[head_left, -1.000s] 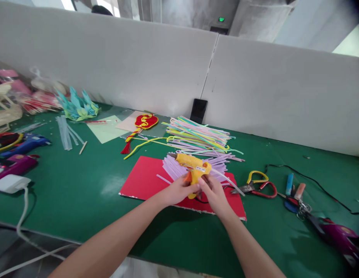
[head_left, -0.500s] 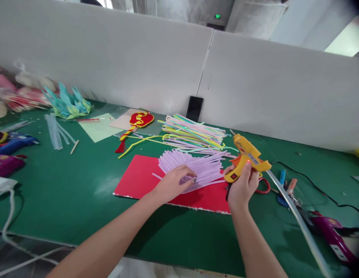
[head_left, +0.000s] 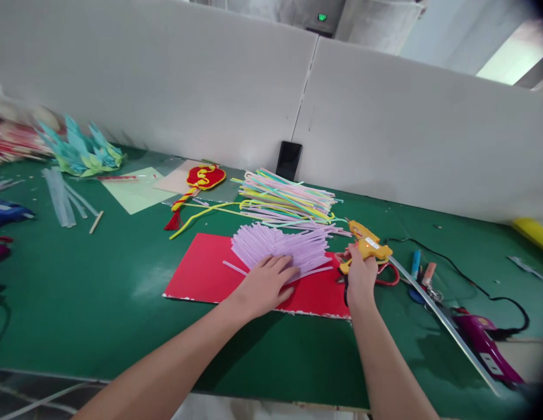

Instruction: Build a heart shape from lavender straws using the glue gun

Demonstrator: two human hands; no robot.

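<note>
My left hand lies flat, fingers spread, on a fan of lilac straws stuck on a red card on the green table. My right hand grips a yellow hot glue gun just off the card's right edge, low over the table, near red-handled pliers. A long clear glue stick trails from the gun's back toward the lower right.
A heap of coloured straws lies behind the card. A red and yellow tasselled ornament, a black phone, a purple glue gun, a black cable, clear sticks and teal paper shapes surround them. White partitions wall the back.
My right hand carried the glue gun from over the straw fan to the right and lowered it beside the card. My left hand let go of the gun and settled flat on the lilac straws.
</note>
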